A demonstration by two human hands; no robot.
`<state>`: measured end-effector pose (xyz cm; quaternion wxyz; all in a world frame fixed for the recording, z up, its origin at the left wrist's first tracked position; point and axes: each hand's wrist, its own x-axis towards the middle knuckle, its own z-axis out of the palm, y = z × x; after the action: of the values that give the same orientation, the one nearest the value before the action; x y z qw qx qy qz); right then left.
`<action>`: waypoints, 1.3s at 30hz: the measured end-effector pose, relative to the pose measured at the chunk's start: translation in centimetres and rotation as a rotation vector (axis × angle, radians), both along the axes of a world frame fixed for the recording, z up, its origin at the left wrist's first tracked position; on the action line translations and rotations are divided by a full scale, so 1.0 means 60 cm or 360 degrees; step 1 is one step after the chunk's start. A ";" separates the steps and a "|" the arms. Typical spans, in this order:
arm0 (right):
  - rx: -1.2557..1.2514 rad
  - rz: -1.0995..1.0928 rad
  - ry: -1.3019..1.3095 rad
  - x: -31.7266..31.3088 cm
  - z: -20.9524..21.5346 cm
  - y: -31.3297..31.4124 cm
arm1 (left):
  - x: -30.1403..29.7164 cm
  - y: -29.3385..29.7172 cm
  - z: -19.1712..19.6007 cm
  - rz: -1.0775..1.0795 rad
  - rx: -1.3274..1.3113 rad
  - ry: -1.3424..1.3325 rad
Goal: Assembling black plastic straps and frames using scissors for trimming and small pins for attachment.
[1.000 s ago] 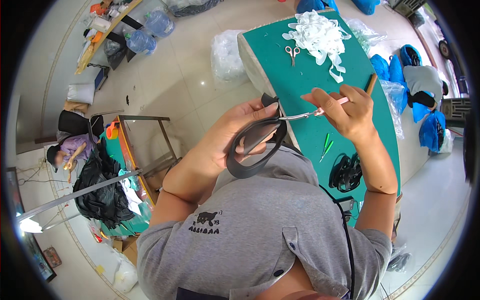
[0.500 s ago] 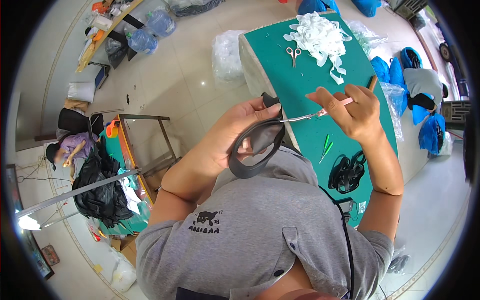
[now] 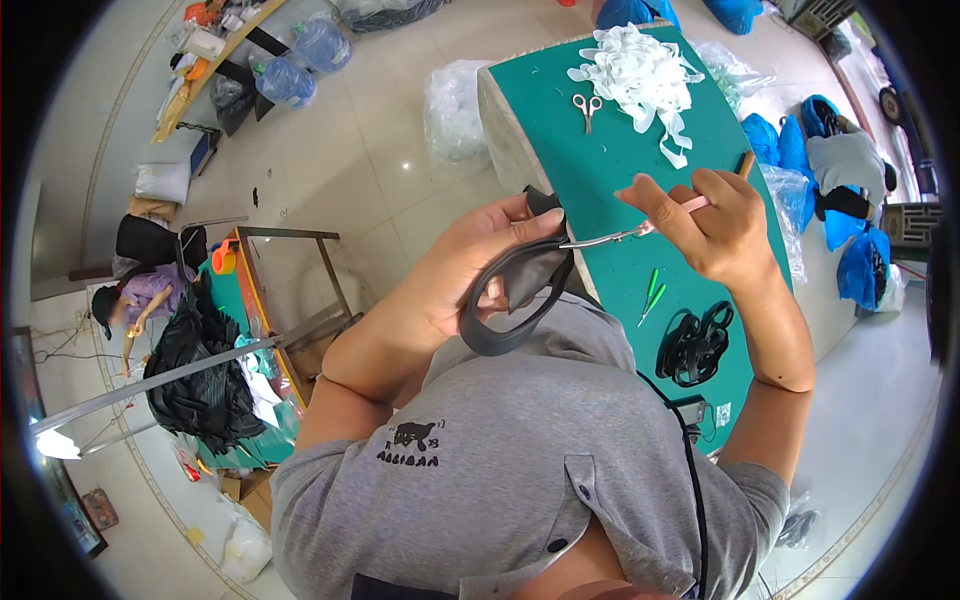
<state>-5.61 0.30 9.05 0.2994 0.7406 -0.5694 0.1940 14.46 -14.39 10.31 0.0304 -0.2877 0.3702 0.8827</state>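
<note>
In my left hand (image 3: pixel 462 262) is a wide black band bent into a loop (image 3: pixel 492 338). Thumb and fingers pinch its upper end, and the loop hangs in front of my shirt. My right hand (image 3: pixel 718 228) is closed on scissors (image 3: pixel 598 241) with pink handles. Their metal blades reach left to the band's edge, beside my left thumb. Whether the tips have cut in is too small to tell. On the green table (image 3: pixel 625 190) below lie green-handled snips (image 3: pixel 652 296) and a coil of black strip (image 3: pixel 695 345).
Farther off on the table are a pile of white strips (image 3: pixel 640 75) and a second pair of scissors (image 3: pixel 588 112). Blue bags (image 3: pixel 862 268) and a bending person (image 3: pixel 845 165) are to the right. At left, another person (image 3: pixel 150 290) is near heaped black material (image 3: pixel 205 385).
My right forearm has shifted slightly outward, while the scissors stay at the band's edge. My left hand and the loop have barely moved. The person at left has moved an arm.
</note>
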 end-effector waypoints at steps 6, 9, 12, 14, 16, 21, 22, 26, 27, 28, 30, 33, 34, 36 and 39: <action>0.0026 -0.0026 0.0063 0.000 0.000 0.003 | 0.000 0.001 -0.002 -0.0003 -0.0036 0.0029; 0.0032 -0.0061 0.0106 0.005 0.007 0.004 | -0.001 0.001 0.001 -0.0015 0.0023 0.0067; 0.0062 -0.0068 0.0163 0.007 0.011 0.004 | -0.001 0.001 -0.010 0.0002 0.0076 0.0096; 0.0073 -0.0082 0.0179 0.007 0.012 0.006 | -0.002 0.004 -0.014 0.0040 0.0042 0.0062; 0.0084 -0.0096 0.0197 0.007 0.014 0.008 | -0.003 0.005 -0.019 0.0080 0.0008 0.0031; 0.0134 -0.0122 0.0181 0.010 0.015 0.009 | 0.002 -0.003 -0.034 0.0017 0.0113 0.0166; 0.0134 -0.0123 0.0181 0.011 0.017 0.009 | 0.002 -0.003 -0.033 0.0016 0.0112 0.0165; 0.0176 -0.0118 0.0264 0.013 0.020 0.007 | 0.003 -0.004 -0.030 -0.0002 0.0147 0.0168; 0.0185 -0.0098 0.0263 0.012 0.020 0.006 | 0.003 -0.005 -0.029 -0.0008 0.0155 0.0160; 0.0185 -0.0097 0.0263 0.013 0.020 0.004 | 0.001 -0.002 -0.025 -0.0007 0.0155 0.0159; 0.0167 -0.0104 0.0269 0.014 0.019 0.002 | -0.004 0.004 -0.014 0.0091 0.0176 0.0063; 0.0127 -0.0086 0.0254 0.011 0.013 -0.002 | -0.004 0.002 -0.006 0.0023 0.0275 0.0192; 0.0127 -0.0084 0.0252 0.011 0.015 -0.004 | 0.000 -0.003 -0.010 0.0024 0.0274 0.0190; 0.0046 -0.0043 0.0191 0.010 0.020 -0.010 | 0.007 -0.019 -0.023 -0.0158 0.0384 0.0306; 0.0071 0.0003 -0.0258 -0.021 0.008 -0.019 | -0.002 -0.001 -0.021 0.0117 0.0128 0.0176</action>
<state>-6.85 -0.84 9.51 0.2356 0.7296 -0.5952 0.2408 14.35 -14.46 9.06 -0.0111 -0.2503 0.3247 0.9120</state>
